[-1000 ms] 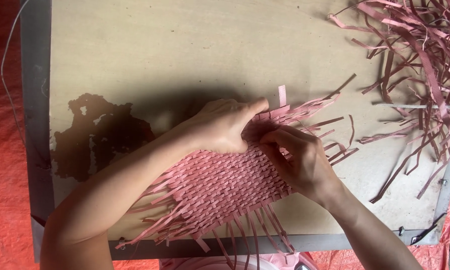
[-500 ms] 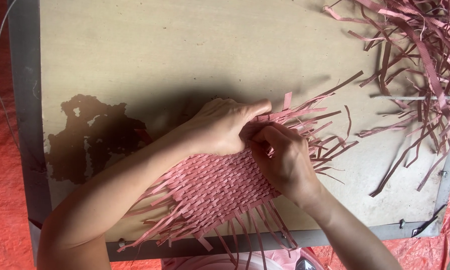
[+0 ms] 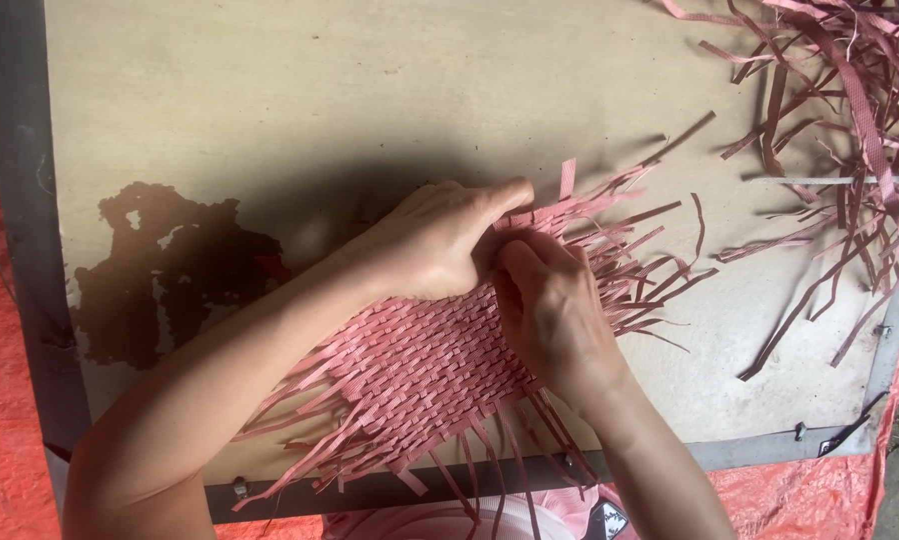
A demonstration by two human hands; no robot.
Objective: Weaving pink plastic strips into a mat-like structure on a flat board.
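So the workspace here is a pale wooden board (image 3: 300, 90) with a grey metal frame (image 3: 25, 250) around it, sitting on some orange-red tarp (image 3: 0, 420). There's a big dark stain (image 3: 160, 270) on the left part of the board. Up in the top right corner I can see a loose heap of pink strips (image 3: 840, 100) spilling over the edge.

The main thing is a pink woven mat (image 3: 420, 370), lying flat on the board near its lower middle, with loose strip ends fanning out on every side, some hanging past the near frame edge.

My left hand (image 3: 430, 245) is lying palm-down on the mat's upper edge, fingers stretched out and pressed flat on the weave, thumb pointing right toward the free ends. My right hand (image 3: 555, 315) is just beside it, touching it, fingers curled in and pinching at strips right where the weaving stops. Can't tell exactly which strip it's got, the fingertips are tucked under. Both forearms come in from the bottom of the view.
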